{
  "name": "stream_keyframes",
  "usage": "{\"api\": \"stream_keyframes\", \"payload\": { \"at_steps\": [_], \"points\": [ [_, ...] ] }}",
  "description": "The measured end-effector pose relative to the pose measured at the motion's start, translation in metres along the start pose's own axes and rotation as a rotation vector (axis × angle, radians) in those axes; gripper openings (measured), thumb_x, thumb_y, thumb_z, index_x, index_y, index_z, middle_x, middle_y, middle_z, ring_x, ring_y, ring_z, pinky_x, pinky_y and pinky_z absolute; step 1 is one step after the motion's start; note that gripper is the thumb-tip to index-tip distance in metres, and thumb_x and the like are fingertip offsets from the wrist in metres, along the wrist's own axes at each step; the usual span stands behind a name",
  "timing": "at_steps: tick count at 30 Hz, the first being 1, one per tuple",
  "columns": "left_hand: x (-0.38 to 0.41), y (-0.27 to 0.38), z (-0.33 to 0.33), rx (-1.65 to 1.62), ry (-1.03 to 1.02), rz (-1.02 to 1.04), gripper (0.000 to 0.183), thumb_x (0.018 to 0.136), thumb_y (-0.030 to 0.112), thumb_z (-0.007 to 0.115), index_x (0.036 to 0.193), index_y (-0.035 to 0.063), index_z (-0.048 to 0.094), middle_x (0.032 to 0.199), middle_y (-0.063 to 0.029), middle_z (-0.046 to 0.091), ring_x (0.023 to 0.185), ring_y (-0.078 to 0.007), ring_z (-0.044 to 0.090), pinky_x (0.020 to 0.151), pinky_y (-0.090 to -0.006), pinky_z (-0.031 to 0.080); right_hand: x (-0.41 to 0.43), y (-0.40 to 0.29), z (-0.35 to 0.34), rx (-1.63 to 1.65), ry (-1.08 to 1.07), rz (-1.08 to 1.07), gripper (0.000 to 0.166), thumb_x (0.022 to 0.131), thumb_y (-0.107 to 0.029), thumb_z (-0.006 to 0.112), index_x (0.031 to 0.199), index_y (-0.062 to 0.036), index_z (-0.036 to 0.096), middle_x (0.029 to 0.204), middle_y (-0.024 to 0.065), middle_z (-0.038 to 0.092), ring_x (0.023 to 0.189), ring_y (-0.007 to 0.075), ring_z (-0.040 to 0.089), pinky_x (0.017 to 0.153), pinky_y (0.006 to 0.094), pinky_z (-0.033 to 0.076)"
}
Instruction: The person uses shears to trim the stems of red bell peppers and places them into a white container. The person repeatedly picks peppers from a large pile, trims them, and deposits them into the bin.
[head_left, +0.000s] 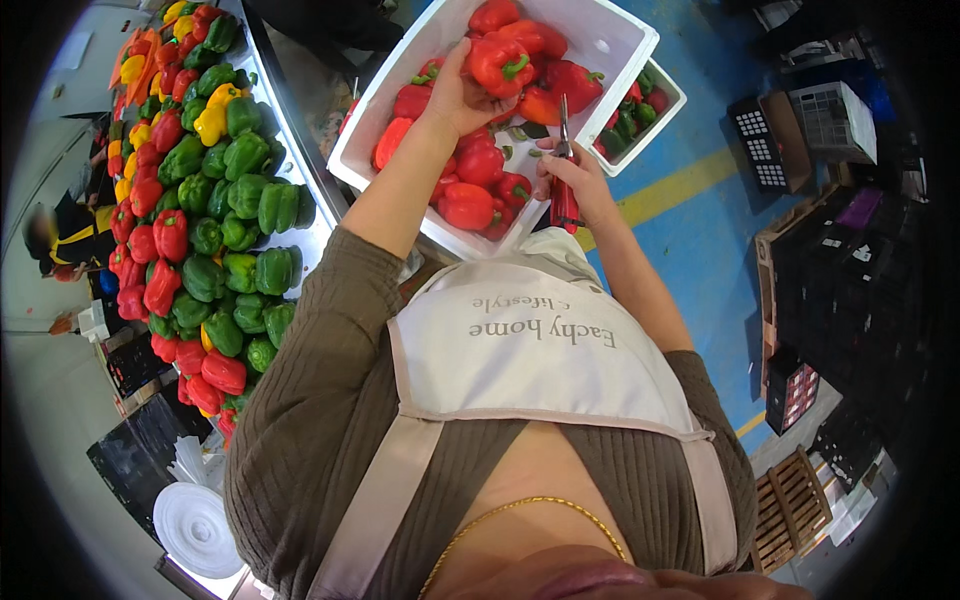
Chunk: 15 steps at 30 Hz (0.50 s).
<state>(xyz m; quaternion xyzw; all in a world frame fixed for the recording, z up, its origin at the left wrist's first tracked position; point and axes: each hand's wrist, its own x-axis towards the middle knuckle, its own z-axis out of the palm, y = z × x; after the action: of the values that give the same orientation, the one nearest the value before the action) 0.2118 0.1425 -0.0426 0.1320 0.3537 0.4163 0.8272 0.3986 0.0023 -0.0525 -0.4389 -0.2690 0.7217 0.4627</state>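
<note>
My left hand grips a red bell pepper, its green stem turned towards my right side, above a white foam box. Small red-handled snips are in my right hand, blades pointing up and away from me over the box's near right side. Whether the blades are parted is too fine to tell. Several red bell peppers lie inside the box, both beyond and below my hands. Pieces of green stem rest on the box floor by the snips.
Left of me, green bell peppers and red and yellow ones are heaped on a shiny metal table. A smaller foam box with red and green peppers sits right. Another person is far left. Stacked dark crates stand right.
</note>
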Motion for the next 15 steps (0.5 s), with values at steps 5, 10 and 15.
{"api": "stream_keyframes", "payload": {
  "at_steps": [5, 10, 15],
  "points": [
    [-0.017, -0.002, -0.015, -0.072, -0.022, -0.083, 0.064, 0.091, 0.057, 0.054, 0.136, 0.0125, 0.05, 0.132, -0.0135, 0.057, 0.118, -0.0312, 0.056, 0.091, -0.0452, 0.051, -0.001, -0.001, 0.005, -0.108, 0.024, -0.008, 0.039, 0.09, -0.015, 0.063, 0.121, 0.0041, 0.051, 0.08, 0.0093, 0.061, 0.06, 0.0182, 0.063, 0.057, 0.0309, 0.051],
    [-0.014, -0.001, -0.032, -0.009, -0.06, 0.02, 0.068, 0.09, 0.053, 0.06, 0.14, 0.0091, 0.046, 0.135, -0.0156, 0.054, 0.122, -0.034, 0.055, 0.095, -0.0461, 0.051, -0.002, -0.002, 0.01, -0.213, 0.045, -0.013, 0.04, 0.089, -0.017, 0.065, 0.12, 0.0034, 0.051, 0.079, 0.0082, 0.06, 0.06, 0.0174, 0.063, 0.057, 0.031, 0.051],
    [-0.022, -0.01, -0.027, 0.93, -0.036, 0.149, 0.085, 0.084, 0.046, 0.071, 0.148, 0.0023, 0.036, 0.13, -0.0191, 0.057, 0.118, -0.0327, 0.058, 0.096, -0.0476, 0.05, -0.002, 0.002, 0.006, -0.18, 0.049, -0.013, 0.04, 0.088, -0.017, 0.066, 0.12, 0.0039, 0.051, 0.08, 0.0084, 0.06, 0.06, 0.0176, 0.063, 0.057, 0.0314, 0.051]
  ]
}}
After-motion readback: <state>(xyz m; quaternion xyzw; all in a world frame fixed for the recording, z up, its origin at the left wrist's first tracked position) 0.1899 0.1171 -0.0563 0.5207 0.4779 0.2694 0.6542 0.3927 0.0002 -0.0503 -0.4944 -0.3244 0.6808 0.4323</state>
